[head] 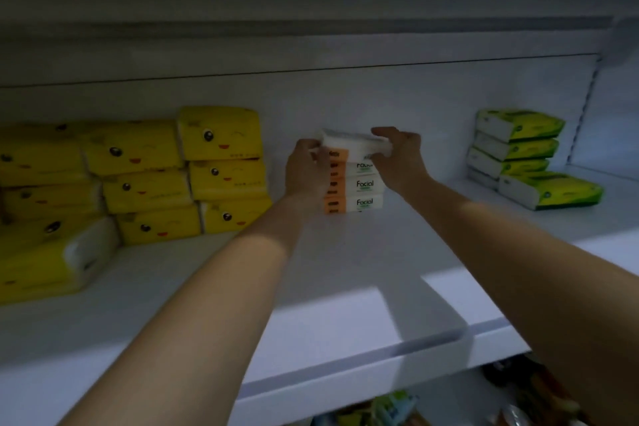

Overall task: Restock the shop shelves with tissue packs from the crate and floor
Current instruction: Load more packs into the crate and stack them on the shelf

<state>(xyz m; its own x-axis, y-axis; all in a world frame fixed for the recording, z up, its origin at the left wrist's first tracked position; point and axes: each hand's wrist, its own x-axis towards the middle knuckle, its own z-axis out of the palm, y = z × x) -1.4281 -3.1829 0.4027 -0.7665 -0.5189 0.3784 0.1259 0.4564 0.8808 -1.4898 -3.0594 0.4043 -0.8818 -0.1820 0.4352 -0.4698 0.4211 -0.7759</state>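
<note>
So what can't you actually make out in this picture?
All in the head view:
- Top pack: its print is blurred, its ends covered by the left hand and right hand gripping it.
- Orange-and-white stack: left side hidden behind the left hand.
- Yellow packs: row cut off by the left edge.
- Lower-shelf goods: dim, blurred, cut by the bottom edge.

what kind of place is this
Most likely a shop aisle. A white display shelf holds sorted stacks of yellow tissue packs, orange "Facial" tissue packs and green tissue packs. The left hand and right hand hold a white pack on the middle stack.
</note>
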